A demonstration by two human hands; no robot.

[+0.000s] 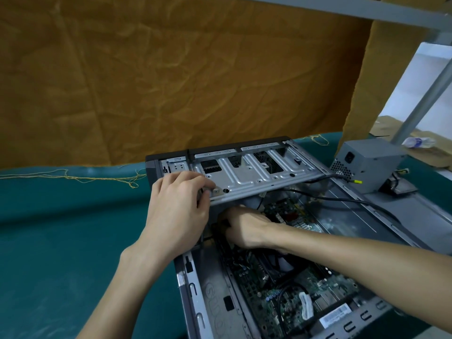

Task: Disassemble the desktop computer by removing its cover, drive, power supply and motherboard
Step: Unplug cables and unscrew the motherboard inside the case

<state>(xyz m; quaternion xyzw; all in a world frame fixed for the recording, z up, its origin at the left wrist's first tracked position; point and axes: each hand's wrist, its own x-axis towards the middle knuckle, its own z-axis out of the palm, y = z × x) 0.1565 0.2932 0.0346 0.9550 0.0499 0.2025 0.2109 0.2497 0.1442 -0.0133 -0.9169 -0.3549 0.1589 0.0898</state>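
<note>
The open grey computer case (pixel 208 297) lies on its side on a teal table, its green motherboard (pixel 288 297) exposed inside. A silver metal drive cage (pixel 247 177) spans the case's far end. My left hand (pixel 178 206) grips the cage's near left corner, fingers curled over its edge. My right hand (pixel 244 228) reaches under the cage into the case, fingers curled round something dark that I cannot make out. The grey power supply (pixel 369 165) stands outside the case at the right, a black cable (pixel 347 199) still running from it into the case.
The teal table (pixel 61 228) stretches left of the case. An orange-brown cloth (pixel 171 81) hangs behind, loose threads trailing on the table. A grey metal frame post (pixel 423 99) rises at the right, with cardboard and a plastic bottle (pixel 418 142) beyond it.
</note>
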